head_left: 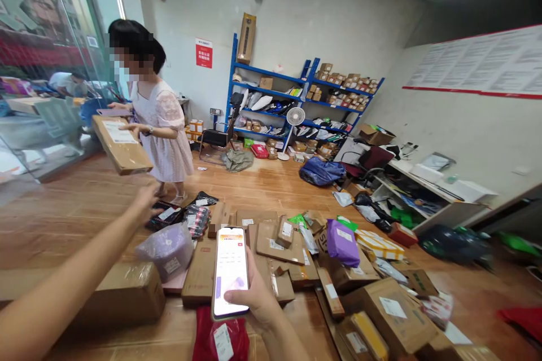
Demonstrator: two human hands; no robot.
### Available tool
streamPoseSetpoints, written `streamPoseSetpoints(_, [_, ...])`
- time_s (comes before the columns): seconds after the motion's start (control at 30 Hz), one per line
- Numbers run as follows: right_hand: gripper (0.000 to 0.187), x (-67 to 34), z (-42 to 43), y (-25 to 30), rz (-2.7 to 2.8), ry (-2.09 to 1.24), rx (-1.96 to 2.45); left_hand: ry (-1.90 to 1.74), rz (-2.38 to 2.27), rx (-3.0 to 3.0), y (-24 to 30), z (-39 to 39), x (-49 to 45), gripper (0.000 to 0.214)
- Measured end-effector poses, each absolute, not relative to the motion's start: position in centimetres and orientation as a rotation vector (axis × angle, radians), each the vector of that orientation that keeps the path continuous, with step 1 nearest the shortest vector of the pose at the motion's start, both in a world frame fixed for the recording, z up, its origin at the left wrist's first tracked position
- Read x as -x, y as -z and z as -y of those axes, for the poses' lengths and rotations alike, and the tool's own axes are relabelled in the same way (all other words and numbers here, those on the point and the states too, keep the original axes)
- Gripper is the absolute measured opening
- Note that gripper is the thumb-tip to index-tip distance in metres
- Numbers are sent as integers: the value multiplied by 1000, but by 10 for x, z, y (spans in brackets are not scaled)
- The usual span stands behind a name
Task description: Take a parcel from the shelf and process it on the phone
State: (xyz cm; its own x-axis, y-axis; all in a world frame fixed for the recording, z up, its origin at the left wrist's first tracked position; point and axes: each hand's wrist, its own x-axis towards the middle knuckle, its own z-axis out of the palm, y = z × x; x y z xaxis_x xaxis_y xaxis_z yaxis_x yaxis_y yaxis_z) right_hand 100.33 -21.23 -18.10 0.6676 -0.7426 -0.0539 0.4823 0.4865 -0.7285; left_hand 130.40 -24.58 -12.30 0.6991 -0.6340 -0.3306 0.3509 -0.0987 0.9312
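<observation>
A smartphone (pixel 231 271) with a lit white screen is gripped in my right hand (pixel 258 290), the thumb lying over the lower screen. My left arm reaches forward, and my left hand (pixel 147 203), blurred by motion, is stretched out with its fingers apart and nothing visible in it. Just beyond and above that hand is a flat cardboard box (pixel 122 146) with a white label, held by another person (pixel 163 118) in a light dress. Below my left hand lie a dark plastic parcel (pixel 163 215) and a bubble-wrapped purple parcel (pixel 167 251).
Cardboard boxes (pixel 393 313) and bagged parcels, including a purple one (pixel 342 242), crowd the floor in front and right. A long box (pixel 122 296) lies at left. Blue shelves (pixel 271 90) line the back wall, near a fan (pixel 295 117). A desk (pixel 432 189) stands right.
</observation>
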Motion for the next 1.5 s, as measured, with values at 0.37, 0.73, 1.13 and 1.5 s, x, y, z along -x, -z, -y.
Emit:
streamPoseSetpoints(0.37, [75,-992,215,173,-419,793,658,1651,441,-1007,168,137,-1110,94])
streamPoseSetpoints(0.73, [74,-952,227,172,-306,718,781,1575,260,-997,159,145,-1067,111])
streamPoseSetpoints(1.13, [79,-914,245,185,-184,608,866,1488,234,-1026,176,151,-1032,99])
streamPoseSetpoints(1.5, [75,-912,244,196,-203,688,944,1449,299,-1103,144,153,-1016,84])
